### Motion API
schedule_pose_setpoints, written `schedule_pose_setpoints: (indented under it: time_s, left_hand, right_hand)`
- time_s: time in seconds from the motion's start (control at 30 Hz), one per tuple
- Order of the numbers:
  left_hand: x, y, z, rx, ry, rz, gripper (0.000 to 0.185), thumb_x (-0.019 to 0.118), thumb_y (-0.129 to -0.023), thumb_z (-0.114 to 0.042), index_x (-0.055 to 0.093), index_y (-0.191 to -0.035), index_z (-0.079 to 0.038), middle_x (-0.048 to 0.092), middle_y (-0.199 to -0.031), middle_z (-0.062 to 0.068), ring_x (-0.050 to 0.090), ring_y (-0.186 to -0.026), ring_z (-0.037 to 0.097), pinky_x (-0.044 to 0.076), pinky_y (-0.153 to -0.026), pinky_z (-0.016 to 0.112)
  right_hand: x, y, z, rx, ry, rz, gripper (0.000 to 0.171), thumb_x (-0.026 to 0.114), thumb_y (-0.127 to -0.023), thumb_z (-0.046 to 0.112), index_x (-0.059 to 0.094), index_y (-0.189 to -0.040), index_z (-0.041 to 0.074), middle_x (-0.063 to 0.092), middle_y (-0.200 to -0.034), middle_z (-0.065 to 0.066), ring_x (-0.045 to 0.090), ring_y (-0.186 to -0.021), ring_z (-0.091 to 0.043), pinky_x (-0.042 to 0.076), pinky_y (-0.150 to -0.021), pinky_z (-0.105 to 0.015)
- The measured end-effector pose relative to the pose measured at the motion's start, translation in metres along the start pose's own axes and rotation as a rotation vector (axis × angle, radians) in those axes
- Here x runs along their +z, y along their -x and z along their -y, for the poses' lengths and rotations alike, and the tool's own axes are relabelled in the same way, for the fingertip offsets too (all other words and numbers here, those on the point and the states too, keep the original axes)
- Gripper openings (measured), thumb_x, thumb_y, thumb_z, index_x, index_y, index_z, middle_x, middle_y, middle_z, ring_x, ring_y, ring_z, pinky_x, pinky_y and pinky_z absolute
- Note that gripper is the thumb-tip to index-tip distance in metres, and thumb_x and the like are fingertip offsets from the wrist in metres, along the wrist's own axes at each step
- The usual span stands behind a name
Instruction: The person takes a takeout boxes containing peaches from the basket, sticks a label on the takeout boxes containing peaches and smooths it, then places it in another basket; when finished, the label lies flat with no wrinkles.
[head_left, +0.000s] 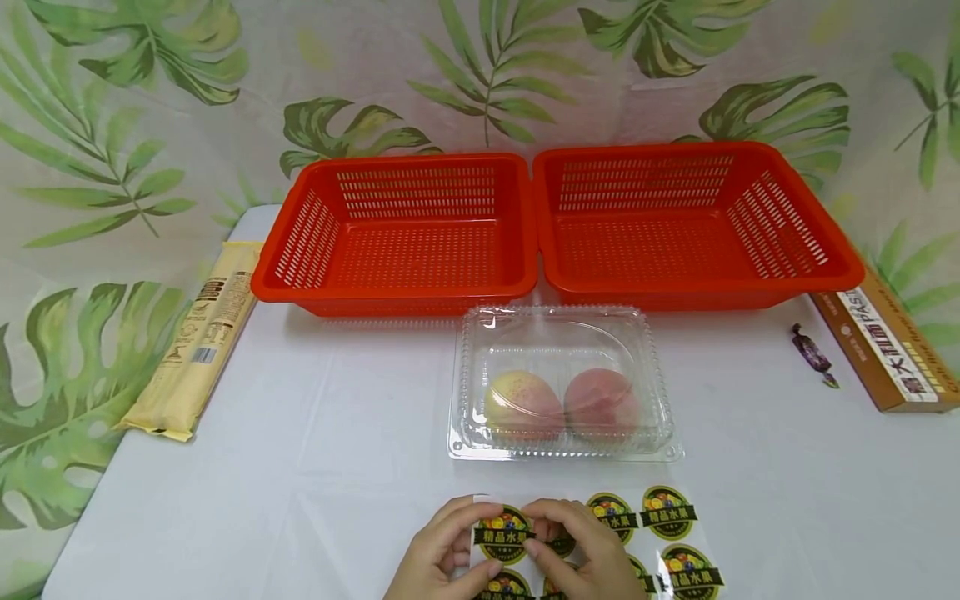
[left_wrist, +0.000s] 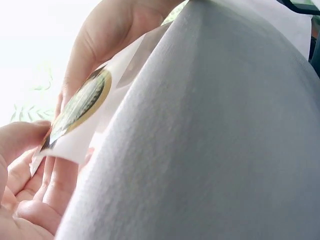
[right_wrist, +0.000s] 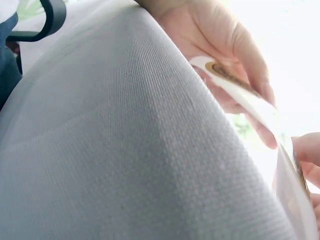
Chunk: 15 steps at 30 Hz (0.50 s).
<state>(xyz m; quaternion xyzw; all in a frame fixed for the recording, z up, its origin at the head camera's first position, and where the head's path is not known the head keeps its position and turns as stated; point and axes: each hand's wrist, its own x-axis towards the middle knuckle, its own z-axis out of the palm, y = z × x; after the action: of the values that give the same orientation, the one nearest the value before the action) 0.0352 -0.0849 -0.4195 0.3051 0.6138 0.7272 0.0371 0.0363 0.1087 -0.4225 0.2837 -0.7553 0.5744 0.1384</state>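
A white sheet (head_left: 650,525) of round black, gold and green fruit stickers lies at the table's front edge. My left hand (head_left: 447,552) grips its left edge, thumb and fingers at the top-left sticker (head_left: 504,534). From the other side, my right hand (head_left: 588,552) pinches at that sticker's right edge, thumb and forefinger together. The left wrist view shows the sheet (left_wrist: 67,149) bent upward between both hands. Just beyond the hands sits a lidded clear plastic box (head_left: 567,327) with two peaches, one yellow-pink (head_left: 522,402) and one pink (head_left: 602,403).
Two red plastic baskets, left (head_left: 408,293) and right (head_left: 701,296), stand side by side at the back. A yellow packet (head_left: 197,342) lies on the left. On the right are a wrapped candy (head_left: 812,350) and a brown pasta box (head_left: 885,350). White cloth (head_left: 330,500) covers the table.
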Motion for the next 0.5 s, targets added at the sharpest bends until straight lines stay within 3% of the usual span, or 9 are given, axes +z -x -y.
schedule_pose_setpoints:
  time_s: [0.1, 0.3, 0.5]
  left_hand:
    - [-0.0019, 0.0009, 0.0009, -0.018, 0.065, 0.03, 0.056, 0.056, -0.074, 0.023, 0.04, -0.126, 0.01, 0.04, -0.118, 0.026, 0.06, -0.091, 0.026, 0.051, -0.065, 0.037]
    - [-0.0034, 0.0012, 0.0024, -0.073, 0.052, 0.076, 0.059, 0.057, -0.076, 0.02, 0.035, -0.13, 0.01, 0.04, -0.12, 0.023, 0.06, -0.093, 0.024, 0.051, -0.066, 0.035]
    - [-0.0021, 0.0026, 0.0048, -0.077, 0.0, 0.049, 0.057, 0.058, -0.077, 0.018, 0.037, -0.129, 0.009, 0.041, -0.121, 0.023, 0.062, -0.086, 0.021, 0.052, -0.062, 0.033]
  right_hand:
    - [-0.0007, 0.0003, -0.0022, -0.015, -0.021, -0.007, 0.034, 0.065, -0.079, -0.003, 0.056, -0.111, 0.005, 0.056, -0.084, -0.003, 0.051, -0.072, -0.008, 0.044, -0.061, -0.018]
    - [-0.0016, -0.0008, -0.0031, -0.021, -0.073, -0.02, 0.04, 0.065, -0.073, -0.013, 0.057, -0.109, 0.003, 0.059, -0.09, -0.006, 0.054, -0.074, -0.01, 0.046, -0.063, -0.019]
    - [-0.0016, -0.002, -0.0028, -0.012, -0.102, 0.011, 0.037, 0.064, -0.076, -0.011, 0.056, -0.109, 0.003, 0.058, -0.083, -0.003, 0.052, -0.068, -0.009, 0.045, -0.058, -0.018]
